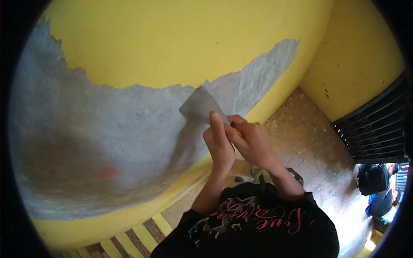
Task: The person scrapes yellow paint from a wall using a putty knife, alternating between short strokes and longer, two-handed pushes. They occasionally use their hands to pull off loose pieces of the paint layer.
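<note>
Scraper: near the middle of the frame, tilted, with its broad end toward the upper left and its handle running down to the right, almost wholly covered by the hands.
Blade: flat, grey, widening away from the grip; it looks like thin metal, so probably light, stiff along its length and a little springy across the wide end.
Left hand: clasped at the neck of the tool, one digit laid straight up along the base of the blade, the others curled and partly hidden.
Right hand: fingers curled around the handle, grasping it firmly by the look of it.
Where to hold: the handle suits the main grip; a digit on the blade's root should steady the angle and add pressure.
Where not to hold: the wide edge and its two corners, likely the sharpest parts.
Slip: the bare blade face may turn slick with dust; the handle's texture cannot be told.
Blade corner: the upper one lies at the ragged border between yellow paint, across the top of the frame, and the grey patch filling the left and centre; whether it presses there is hard to tell.
Fragility: low for the tool; thin paint edges look easier to chip.
</note>
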`<state>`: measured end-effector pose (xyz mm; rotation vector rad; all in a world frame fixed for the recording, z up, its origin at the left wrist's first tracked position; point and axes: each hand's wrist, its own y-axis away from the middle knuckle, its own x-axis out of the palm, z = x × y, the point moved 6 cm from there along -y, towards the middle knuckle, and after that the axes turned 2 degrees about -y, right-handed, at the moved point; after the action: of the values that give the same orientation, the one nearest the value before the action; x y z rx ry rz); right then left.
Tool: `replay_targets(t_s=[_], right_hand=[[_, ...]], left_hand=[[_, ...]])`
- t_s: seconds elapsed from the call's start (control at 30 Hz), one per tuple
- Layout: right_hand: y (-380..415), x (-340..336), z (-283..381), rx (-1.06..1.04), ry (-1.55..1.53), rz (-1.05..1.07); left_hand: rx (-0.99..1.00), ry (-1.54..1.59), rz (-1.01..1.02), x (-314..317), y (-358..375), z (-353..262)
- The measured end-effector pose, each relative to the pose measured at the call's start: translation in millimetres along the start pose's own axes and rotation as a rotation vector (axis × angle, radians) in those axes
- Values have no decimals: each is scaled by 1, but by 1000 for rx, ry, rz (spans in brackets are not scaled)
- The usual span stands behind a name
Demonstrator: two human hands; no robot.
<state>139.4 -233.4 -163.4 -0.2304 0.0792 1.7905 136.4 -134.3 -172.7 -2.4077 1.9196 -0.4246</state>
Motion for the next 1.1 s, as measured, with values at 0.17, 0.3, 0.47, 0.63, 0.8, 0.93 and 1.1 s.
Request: replay_targets(t_s=[0.17,0.3,0.47,0.63,0.8,0.93,1.1], right_hand=[[-10,-1,-1,-108,-38,-13],[-14,-3,-12,-218,-14,-59],[-12,4,-35,-213,-19,-30],[-23,6,-13,-164,-73,-46],[-17,2,-9,-314,-80,-35],[-18,10,-16,-198,-126,3],[-16,5,-21,-199,-183,-35]], left_hand=[[-27,2,-17,0,-1,2],[13,31,-49,6,-2,1],[12,-43,12,3,-4,16],[48,-15,-57,3,-19,0],[15,-61,-16,3,-11,0],[75,-44,-19,-1,-16,-4],[-4,-60,0,2,-16,-1]])
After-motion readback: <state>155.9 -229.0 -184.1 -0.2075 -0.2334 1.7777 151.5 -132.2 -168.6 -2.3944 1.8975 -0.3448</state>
